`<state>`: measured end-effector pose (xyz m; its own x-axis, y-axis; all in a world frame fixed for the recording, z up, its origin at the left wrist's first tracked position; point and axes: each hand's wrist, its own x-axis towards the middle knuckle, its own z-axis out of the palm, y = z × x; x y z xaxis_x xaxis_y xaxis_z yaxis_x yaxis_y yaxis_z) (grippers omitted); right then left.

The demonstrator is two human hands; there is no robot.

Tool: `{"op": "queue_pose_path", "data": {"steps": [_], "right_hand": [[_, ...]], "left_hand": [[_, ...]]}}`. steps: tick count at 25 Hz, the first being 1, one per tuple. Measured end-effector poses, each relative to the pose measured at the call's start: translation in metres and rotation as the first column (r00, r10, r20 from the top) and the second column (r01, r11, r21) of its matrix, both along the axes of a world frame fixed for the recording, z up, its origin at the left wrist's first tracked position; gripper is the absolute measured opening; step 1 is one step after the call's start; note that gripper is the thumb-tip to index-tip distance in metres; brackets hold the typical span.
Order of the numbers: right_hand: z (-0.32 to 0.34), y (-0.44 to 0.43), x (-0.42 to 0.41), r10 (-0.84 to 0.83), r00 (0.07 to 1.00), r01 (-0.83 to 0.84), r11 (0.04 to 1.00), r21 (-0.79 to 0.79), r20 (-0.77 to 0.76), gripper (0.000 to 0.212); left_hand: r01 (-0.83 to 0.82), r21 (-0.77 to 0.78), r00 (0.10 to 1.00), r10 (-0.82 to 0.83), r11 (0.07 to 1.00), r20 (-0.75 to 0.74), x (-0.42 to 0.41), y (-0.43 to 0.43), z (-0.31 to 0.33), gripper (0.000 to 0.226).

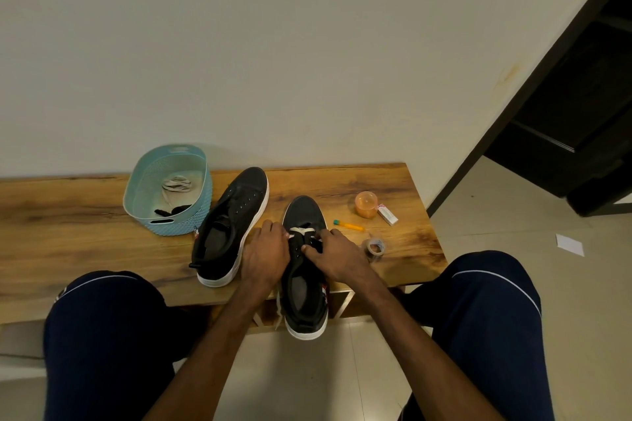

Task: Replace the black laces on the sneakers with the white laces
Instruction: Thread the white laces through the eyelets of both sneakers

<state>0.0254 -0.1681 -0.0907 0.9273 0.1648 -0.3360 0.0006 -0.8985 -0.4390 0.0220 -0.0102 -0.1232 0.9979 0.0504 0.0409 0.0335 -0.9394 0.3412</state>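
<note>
While seated at wooden bench (102, 215), knees either side: left hand (265, 255) and right hand (337, 258) on near sneaker (306, 284), heel overhanging bench edge. Left fingers curled, pinching white lace (301, 231) at lowest eyelets; right fingers bent, pressing on tongue area, exact pinch unclear. Second sneaker (232, 225) just left, unlaced, eyelets bare. Teal basket (201, 212) beside it, holding coiled white lace (176, 184) and black lace (171, 211). Right of shoes: orange cup (366, 204), small box (387, 215), marker (349, 225), tape roll (374, 247).
</note>
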Motion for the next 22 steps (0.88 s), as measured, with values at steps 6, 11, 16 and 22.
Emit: {"op": "queue_pose_path", "data": {"steps": [6, 11, 16, 22], "right_hand": [[0.001, 0.002, 0.000, 0.007, 1.000, -0.007, 1.000, -0.018, -0.010, 0.061], [0.001, 0.003, 0.000, 0.003, 1.000, -0.003, 1.000, -0.007, -0.022, 0.061], [0.002, 0.002, -0.001, 0.009, 1.000, -0.010, 1.000, -0.030, -0.028, 0.060], [0.013, -0.014, 0.008, -0.065, 0.984, 0.092, 0.984, 0.156, -0.166, 0.049]], "left_hand": [[-0.202, -0.351, 0.943, 0.086, 0.914, -0.320, 0.009, 0.014, -0.007, 0.025], [-0.077, -0.233, 0.996, 0.064, 0.969, -0.064, 0.003, 0.007, -0.001, 0.020], [-0.135, -0.352, 0.980, 0.073, 0.926, -0.184, 0.009, 0.007, -0.007, 0.026], [-0.288, -0.510, 0.951, 0.178, 0.811, -0.254, 0.000, 0.009, -0.001, 0.019]]}}
